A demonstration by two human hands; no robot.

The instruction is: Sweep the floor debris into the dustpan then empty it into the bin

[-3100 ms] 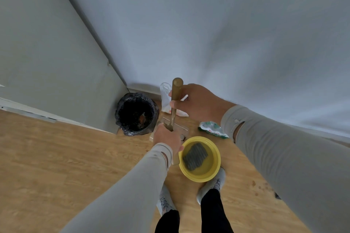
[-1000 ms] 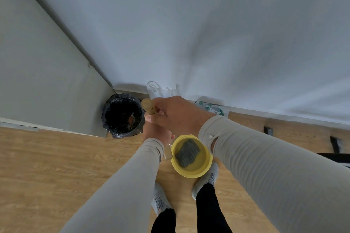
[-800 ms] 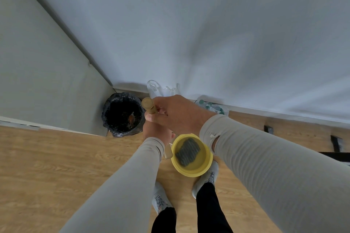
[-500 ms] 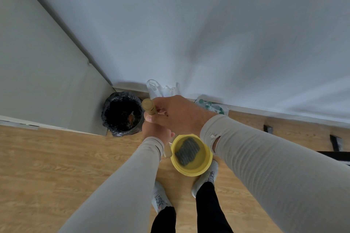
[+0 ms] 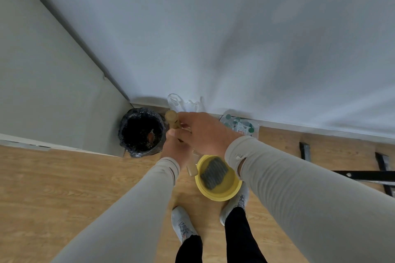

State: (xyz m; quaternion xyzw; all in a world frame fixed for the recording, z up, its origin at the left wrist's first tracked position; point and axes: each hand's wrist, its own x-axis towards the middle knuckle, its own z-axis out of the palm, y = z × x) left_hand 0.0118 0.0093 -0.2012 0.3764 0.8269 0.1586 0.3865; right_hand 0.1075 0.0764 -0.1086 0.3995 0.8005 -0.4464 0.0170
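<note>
1. A yellow bowl [image 5: 218,190] with a grey scouring pad [image 5: 213,174] in it sat on the wooden floor [image 5: 64,188], just below and right of the grip.
2. A clear plastic bag [image 5: 186,102] leaned on the white wall [image 5: 235,38] just above the grip.
3. A green-and-white packet [image 5: 241,127] lay right of the grip, by the skirting.
4. Black metal legs [image 5: 382,166] stood far right.

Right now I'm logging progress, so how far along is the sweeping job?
Some brownish debris already lies in the black-lined round bin. Both hands, right hand above left hand, grip the wooden handle. The dustpan is hidden, so I can't tell whether emptying remains.
</note>
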